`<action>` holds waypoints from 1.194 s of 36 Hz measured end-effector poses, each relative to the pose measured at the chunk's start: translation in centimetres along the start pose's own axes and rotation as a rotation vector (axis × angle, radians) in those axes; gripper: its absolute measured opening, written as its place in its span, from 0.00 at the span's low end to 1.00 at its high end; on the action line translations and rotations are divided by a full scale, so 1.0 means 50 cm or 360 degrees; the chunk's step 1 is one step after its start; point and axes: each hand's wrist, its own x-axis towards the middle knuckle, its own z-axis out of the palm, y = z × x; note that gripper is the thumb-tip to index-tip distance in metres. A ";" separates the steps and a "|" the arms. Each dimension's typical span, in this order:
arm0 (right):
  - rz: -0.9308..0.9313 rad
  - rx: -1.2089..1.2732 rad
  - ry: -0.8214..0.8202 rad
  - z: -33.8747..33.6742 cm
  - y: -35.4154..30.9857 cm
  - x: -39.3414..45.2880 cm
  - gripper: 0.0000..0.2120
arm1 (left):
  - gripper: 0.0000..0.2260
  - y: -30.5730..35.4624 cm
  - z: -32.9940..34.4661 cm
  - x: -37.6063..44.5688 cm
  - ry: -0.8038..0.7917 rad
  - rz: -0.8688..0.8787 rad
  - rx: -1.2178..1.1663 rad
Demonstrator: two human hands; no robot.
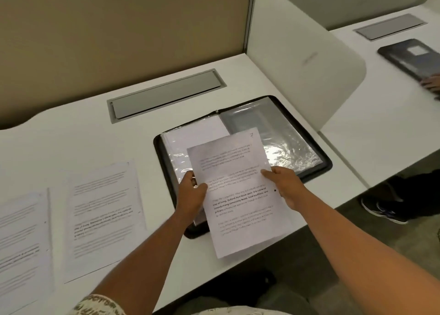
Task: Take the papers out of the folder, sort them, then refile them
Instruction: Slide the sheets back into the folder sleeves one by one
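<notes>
A black folder (316, 169) with clear plastic sleeves lies open on the white desk, right of centre. Above it I hold a printed sheet (234, 190), tilted, with its lower end past the folder's front edge. My left hand (191, 194) pinches the sheet's left edge, thumb on top. On the right edge, my right hand (284, 186) grips the same sheet. A sleeve on the folder's left side (188, 138) holds white paper. Two printed sheets lie flat on the desk to the left: one near the middle (102, 217), one at the left border (22, 245).
A grey cable hatch (166, 93) is set into the desk behind the folder. A white divider panel (307, 59) stands on the right. Beyond it, another person's hand (432, 84) rests on a second black folder (412, 57); their shoe (383, 211) is on the floor.
</notes>
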 end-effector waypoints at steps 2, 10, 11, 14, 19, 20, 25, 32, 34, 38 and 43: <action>-0.0022 -0.0003 -0.0030 -0.023 0.000 0.012 0.18 | 0.15 0.001 0.022 -0.004 -0.0023 -0.0020 -0.0016; -0.0053 -0.0091 -0.0113 -0.127 0.006 0.052 0.07 | 0.13 0.005 0.116 -0.034 0.0005 -0.0098 0.0047; -0.0050 -0.0101 -0.0153 -0.141 0.009 0.053 0.06 | 0.12 0.000 0.130 -0.039 0.0032 -0.0112 0.0021; -0.0042 -0.0120 -0.0230 -0.178 0.021 0.058 0.06 | 0.06 -0.008 0.165 -0.053 0.0124 -0.0116 0.0000; -0.0007 -0.0106 -0.0320 -0.246 0.057 0.051 0.08 | 0.04 -0.010 0.230 -0.085 0.0310 -0.0151 0.0085; 0.0001 -0.0098 -0.0334 -0.257 0.062 0.048 0.08 | 0.05 -0.011 0.240 -0.093 0.0281 -0.0188 0.0098; -0.0031 -0.0162 -0.0316 -0.303 0.093 0.050 0.08 | 0.05 -0.022 0.286 -0.116 0.0175 -0.0246 0.0162; 0.0025 -0.0285 -0.0282 -0.359 0.132 0.045 0.09 | 0.06 -0.031 0.340 -0.098 0.0351 -0.0024 0.0458; 0.0060 -0.0322 -0.0290 -0.378 0.141 0.045 0.09 | 0.09 -0.026 0.359 -0.086 0.0416 0.0110 0.0612; 0.0103 -0.0331 -0.0296 -0.416 0.151 0.043 0.09 | 0.09 -0.023 0.400 -0.055 0.0380 0.0402 0.0892; 0.0128 -0.0419 -0.0319 -0.449 0.151 0.042 0.10 | 0.10 -0.014 0.448 -0.012 0.0145 0.0591 0.1229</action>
